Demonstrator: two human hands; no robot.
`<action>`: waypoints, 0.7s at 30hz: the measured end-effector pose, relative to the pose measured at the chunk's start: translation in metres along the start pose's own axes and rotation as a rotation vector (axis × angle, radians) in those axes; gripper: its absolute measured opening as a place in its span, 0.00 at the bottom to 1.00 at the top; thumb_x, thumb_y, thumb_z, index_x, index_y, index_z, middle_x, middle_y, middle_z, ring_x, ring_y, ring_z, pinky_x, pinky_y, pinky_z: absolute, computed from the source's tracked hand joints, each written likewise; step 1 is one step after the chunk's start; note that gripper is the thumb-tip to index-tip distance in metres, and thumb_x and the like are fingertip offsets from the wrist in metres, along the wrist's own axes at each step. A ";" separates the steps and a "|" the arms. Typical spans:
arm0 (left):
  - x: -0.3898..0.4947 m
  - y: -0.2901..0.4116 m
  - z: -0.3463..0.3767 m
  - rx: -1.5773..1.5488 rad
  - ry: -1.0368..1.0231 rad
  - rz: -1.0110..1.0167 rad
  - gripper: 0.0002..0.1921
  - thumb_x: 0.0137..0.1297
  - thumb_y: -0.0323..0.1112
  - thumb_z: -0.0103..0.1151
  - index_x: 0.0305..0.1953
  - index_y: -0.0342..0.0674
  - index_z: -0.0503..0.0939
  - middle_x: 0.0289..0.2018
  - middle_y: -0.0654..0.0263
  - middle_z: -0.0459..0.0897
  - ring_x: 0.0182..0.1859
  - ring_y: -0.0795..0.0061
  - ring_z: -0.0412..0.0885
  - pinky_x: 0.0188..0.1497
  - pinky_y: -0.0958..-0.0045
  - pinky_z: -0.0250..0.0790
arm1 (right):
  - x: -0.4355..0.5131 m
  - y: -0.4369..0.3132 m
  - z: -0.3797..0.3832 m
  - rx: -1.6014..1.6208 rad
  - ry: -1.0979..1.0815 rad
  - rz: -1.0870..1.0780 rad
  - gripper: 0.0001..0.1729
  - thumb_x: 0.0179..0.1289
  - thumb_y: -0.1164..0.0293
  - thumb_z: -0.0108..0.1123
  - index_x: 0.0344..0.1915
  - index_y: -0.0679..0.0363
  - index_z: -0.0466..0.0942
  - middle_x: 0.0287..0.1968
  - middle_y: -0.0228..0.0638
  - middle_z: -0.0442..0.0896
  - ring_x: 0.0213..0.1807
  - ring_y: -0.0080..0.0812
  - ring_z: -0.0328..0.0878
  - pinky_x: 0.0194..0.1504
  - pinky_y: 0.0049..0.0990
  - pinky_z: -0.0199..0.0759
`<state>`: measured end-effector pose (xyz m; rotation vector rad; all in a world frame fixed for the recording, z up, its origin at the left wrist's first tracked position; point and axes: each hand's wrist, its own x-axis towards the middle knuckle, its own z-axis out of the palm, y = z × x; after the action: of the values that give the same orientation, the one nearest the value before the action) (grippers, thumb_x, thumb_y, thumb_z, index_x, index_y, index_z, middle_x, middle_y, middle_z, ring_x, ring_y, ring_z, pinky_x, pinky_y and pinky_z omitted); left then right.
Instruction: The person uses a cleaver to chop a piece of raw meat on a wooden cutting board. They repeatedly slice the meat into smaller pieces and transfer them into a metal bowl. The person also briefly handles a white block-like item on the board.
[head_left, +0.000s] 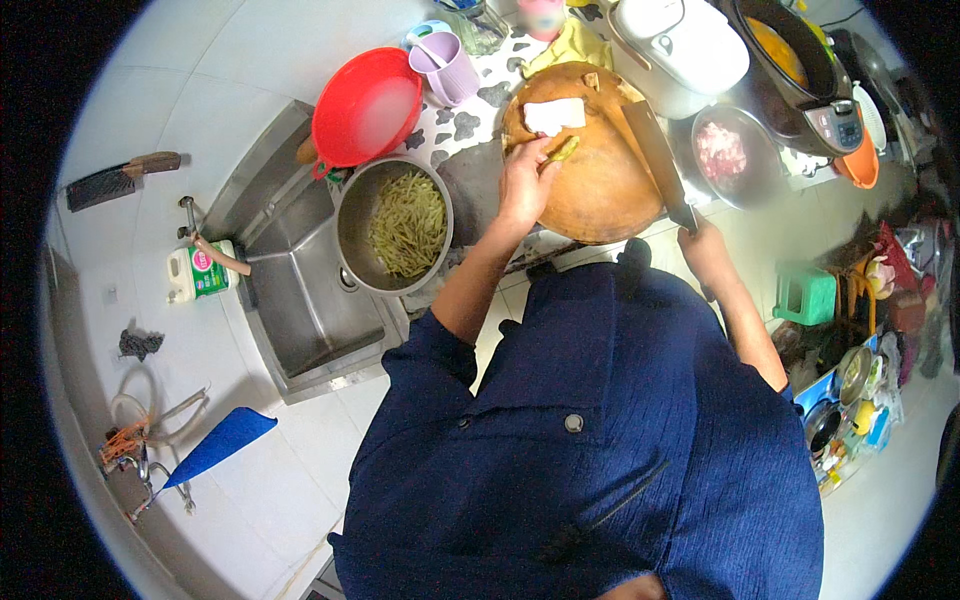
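A round wooden chopping board (600, 191) lies on the counter before me. My left hand (526, 184) is over its left side, thumb and fingers around one end of a small green vegetable piece (565, 148). Just beyond those fingertips rests a white block (556, 116), perhaps fatty meat; a little reddish colour shows at its lower edge. My right hand (703, 251) grips the handle of a cleaver (652, 150), whose broad blade lies along the board's right edge. A small brown scrap (592, 80) sits at the far rim.
Left of the board, a metal pot (347, 232) of green shreds stands by the steel sink (300, 262), below a red basin (367, 105). At right are a metal bowl (757, 176) with pink meat (721, 150), a white appliance (690, 56) and an open cooker (810, 112).
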<state>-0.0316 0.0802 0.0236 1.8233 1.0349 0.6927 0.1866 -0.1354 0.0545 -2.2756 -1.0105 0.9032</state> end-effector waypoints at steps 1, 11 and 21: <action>0.002 0.002 0.002 -0.234 -0.042 -0.126 0.16 0.62 0.26 0.63 0.51 0.34 0.80 0.43 0.62 0.84 0.45 0.72 0.80 0.50 0.73 0.73 | -0.001 -0.004 -0.003 -0.003 -0.021 0.030 0.28 0.61 0.73 0.54 0.62 0.72 0.69 0.38 0.63 0.82 0.41 0.54 0.83 0.46 0.40 0.75; -0.035 0.055 0.000 -0.700 -0.248 -0.400 0.17 0.68 0.26 0.58 0.57 0.34 0.78 0.51 0.64 0.82 0.47 0.78 0.80 0.49 0.75 0.73 | 0.000 -0.006 -0.002 0.035 -0.025 0.066 0.28 0.61 0.74 0.53 0.61 0.71 0.69 0.42 0.62 0.82 0.46 0.53 0.82 0.50 0.39 0.74; -0.046 0.066 0.000 -0.822 -0.170 -0.292 0.16 0.62 0.19 0.63 0.51 0.33 0.81 0.48 0.62 0.83 0.45 0.77 0.81 0.47 0.74 0.76 | -0.002 -0.014 -0.005 -0.024 -0.027 0.071 0.29 0.60 0.74 0.54 0.62 0.71 0.69 0.43 0.63 0.82 0.43 0.50 0.83 0.48 0.37 0.75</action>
<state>-0.0296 0.0243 0.0812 0.9765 0.7222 0.6393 0.1830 -0.1291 0.0669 -2.3380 -0.9617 0.9582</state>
